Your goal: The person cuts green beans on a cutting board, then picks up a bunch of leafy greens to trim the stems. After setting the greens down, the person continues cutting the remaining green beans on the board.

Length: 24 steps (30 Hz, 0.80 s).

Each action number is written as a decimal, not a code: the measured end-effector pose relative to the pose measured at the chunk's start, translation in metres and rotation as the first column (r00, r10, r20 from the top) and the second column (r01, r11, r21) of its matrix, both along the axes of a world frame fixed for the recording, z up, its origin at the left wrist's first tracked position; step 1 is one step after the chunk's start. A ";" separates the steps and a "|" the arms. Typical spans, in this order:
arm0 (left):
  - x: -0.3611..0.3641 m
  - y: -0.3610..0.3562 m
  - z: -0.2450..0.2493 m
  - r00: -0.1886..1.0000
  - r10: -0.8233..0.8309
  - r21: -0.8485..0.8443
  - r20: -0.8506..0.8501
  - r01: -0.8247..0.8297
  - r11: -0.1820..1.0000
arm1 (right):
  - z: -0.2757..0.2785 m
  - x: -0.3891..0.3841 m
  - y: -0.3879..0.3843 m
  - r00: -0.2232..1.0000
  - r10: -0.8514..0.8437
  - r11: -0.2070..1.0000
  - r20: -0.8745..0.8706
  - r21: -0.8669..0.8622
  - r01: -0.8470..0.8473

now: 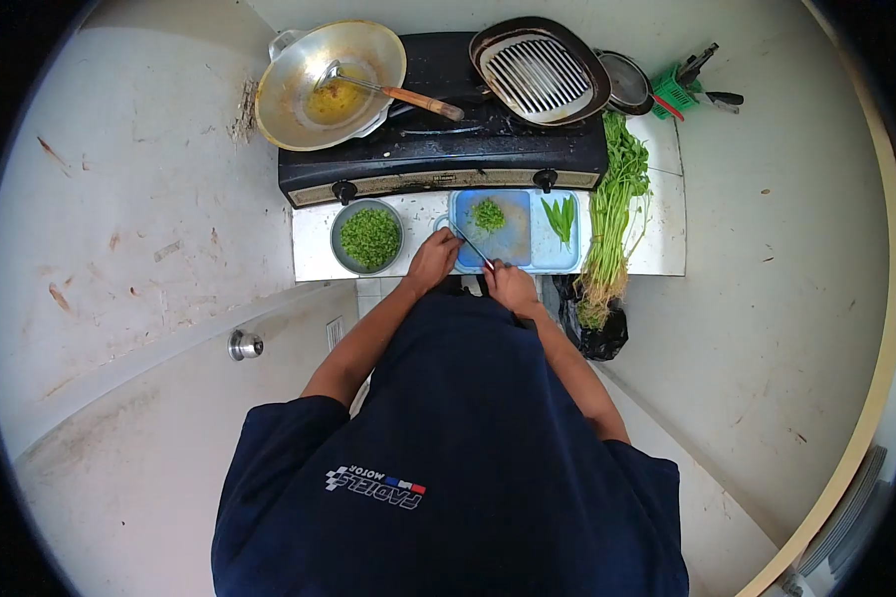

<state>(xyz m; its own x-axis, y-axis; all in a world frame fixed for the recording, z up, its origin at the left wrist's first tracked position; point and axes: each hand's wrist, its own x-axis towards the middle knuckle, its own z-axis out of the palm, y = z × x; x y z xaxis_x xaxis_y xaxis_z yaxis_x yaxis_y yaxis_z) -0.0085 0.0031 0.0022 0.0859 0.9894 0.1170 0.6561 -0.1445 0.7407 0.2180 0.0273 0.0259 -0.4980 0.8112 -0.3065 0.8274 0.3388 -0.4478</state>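
Observation:
My right hand (514, 290) is closed around a knife (474, 249) at the near edge of the blue cutting board (521, 259). The blade slants up and left across the board toward my left hand (435, 260). At the board's left edge, beside the blade, the fingers of my left hand are curled together; what they hold, if anything, is too small to tell. A small heap of chopped greens (488, 214) lies on the board beyond the blade. Several cut green leaves (560, 218) rest in the board's right section.
Left of the board stands a bowl of chopped greens (370, 238). Behind is a black gas stove (438, 159) with a wok (279, 114), a wooden-handled ladle (423, 101) and a grill pan (589, 85). Leafy stalks (612, 214) overhang the counter at right, near a green basket (673, 92).

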 end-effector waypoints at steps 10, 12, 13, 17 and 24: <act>0.000 0.002 -0.004 0.997 0.054 -0.024 0.050 -0.053 0.998 | 0.003 0.009 -0.004 1.000 -0.005 1.000 -0.008 -0.016 0.005; -0.001 0.002 -0.006 0.997 0.055 -0.025 0.049 -0.054 0.998 | 0.008 0.008 -0.004 1.000 -0.006 0.999 -0.011 -0.040 0.005; -0.001 0.002 -0.006 0.997 0.055 -0.023 0.048 -0.054 0.998 | 0.009 0.007 -0.004 1.000 -0.005 0.999 -0.013 -0.052 0.005; 0.001 0.001 -0.001 0.997 0.067 -0.028 0.028 -0.066 0.997 | 0.011 0.005 -0.005 0.999 0.009 0.997 -0.036 -0.072 -0.011; -0.001 0.000 -0.003 0.998 -0.012 -0.055 -0.059 0.009 0.998 | -0.002 -0.005 -0.004 1.000 0.017 1.000 -0.011 0.017 -0.017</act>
